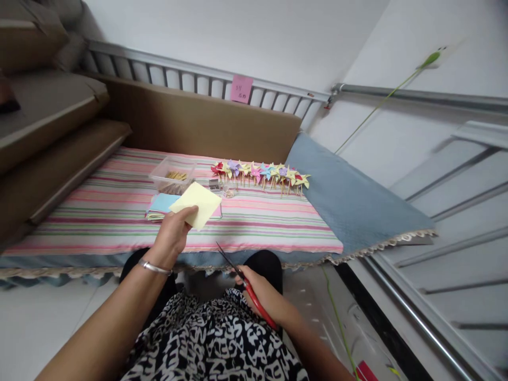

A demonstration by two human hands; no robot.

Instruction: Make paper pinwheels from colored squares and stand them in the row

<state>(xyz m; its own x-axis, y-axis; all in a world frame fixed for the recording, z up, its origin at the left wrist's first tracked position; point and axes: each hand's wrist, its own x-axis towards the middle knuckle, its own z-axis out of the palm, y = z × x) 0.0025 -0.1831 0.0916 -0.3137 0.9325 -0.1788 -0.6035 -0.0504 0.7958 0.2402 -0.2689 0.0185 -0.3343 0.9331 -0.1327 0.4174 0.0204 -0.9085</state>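
My left hand [172,233] is raised over the striped table edge, pinching a pale yellow square of paper [196,203] by its near corner. A silver bangle sits on that wrist. My right hand [264,296] rests low on my lap, closed on red-handled scissors [246,283] whose dark blades point up and left toward the table edge. A stack of coloured paper squares [161,206], blue on top, lies on the table just beyond the left hand.
A row of several coloured paper pinwheels [260,173] on sticks lies across the striped cloth [257,217]. A clear plastic box [172,177] holds sticks. Cardboard stands behind; a blue cloth [349,206] drapes right. Metal rails run along the right.
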